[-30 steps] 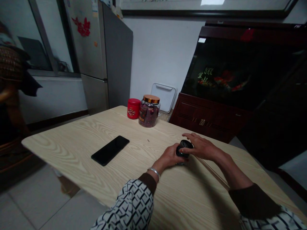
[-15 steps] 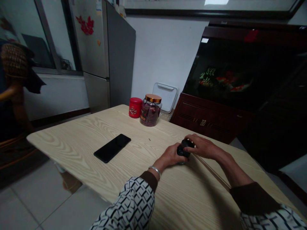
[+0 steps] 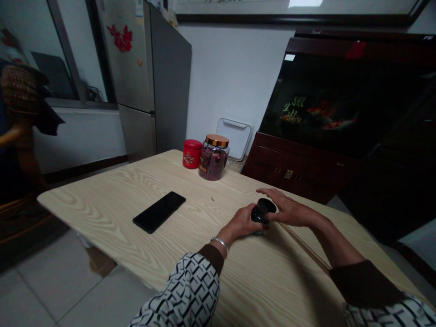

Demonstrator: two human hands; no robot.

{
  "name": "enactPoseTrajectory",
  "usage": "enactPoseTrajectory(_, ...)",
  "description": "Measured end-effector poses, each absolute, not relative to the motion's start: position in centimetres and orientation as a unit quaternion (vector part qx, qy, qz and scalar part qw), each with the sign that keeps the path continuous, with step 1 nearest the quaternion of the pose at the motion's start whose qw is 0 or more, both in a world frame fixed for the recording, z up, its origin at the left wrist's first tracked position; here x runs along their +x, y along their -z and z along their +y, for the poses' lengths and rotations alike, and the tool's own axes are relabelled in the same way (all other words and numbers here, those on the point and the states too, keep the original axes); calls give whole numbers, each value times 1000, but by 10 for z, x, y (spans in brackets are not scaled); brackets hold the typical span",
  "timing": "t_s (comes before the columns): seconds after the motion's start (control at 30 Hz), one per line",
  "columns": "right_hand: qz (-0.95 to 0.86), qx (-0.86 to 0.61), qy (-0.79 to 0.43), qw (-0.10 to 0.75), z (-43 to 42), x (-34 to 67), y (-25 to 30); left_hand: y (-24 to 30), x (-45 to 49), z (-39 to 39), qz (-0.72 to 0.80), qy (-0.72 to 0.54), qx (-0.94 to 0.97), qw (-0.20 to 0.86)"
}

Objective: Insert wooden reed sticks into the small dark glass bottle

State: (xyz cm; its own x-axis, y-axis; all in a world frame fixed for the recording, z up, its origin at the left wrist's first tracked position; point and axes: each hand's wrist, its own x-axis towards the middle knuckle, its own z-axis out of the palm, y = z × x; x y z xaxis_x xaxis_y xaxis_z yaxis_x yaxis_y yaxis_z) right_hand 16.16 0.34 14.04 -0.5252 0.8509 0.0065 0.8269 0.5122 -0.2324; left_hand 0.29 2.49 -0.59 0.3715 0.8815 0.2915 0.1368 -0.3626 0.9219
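On the right half of the table, my left hand (image 3: 243,220) is wrapped round a small container with a round black top (image 3: 266,205). Its lower part is mostly hidden by my fingers, though a bit of clear base shows. My right hand (image 3: 289,209) is open beside that top, its fingers stretched out above it and its thumb at the near edge; whether the thumb touches I cannot tell. Under my right forearm lie thin wooden sticks (image 3: 303,243) that look like chopsticks, partly hidden by the arm.
A black phone (image 3: 159,212) lies on the wooden table (image 3: 112,195). At the far edge stand a red canister (image 3: 191,154) and a clear jar (image 3: 213,161) with a copper-coloured lid and dark red contents. Behind are a fridge (image 3: 172,86) and a dark cabinet (image 3: 293,168).
The fingers of my right hand have come off the black top and spread out, and the hand has shifted slightly right. My left hand keeps its hold on the container.
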Motion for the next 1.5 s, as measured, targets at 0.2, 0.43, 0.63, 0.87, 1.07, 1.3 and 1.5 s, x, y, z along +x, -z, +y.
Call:
enactPoseTrajectory(0.2,-818,-575,-34,18,4,158,-140,5,2,25,363,-424,706,436)
enactPoseTrajectory(0.43,-832,-553,-37,12,6,157,-141,3,2,23,362,-420,708,437)
enactPoseTrajectory(0.63,-857,-506,-69,62,11,164,-139,1,0,23,367,-416,710,435)
enactPoseTrajectory(0.87,-801,-456,-272,279,0,183,-157,-1,-1,21,369,-417,705,440)
enactPoseTrajectory(1.07,-648,-506,-354,446,-45,198,-98,1,-1,22,356,-420,704,449)
enactPoseTrajectory(1.3,-638,-509,-360,452,-76,197,-16,2,1,22,348,-432,712,431)
enactPoseTrajectory(1.5,-675,-524,-292,430,-83,182,-3,3,1,22,346,-433,712,430)
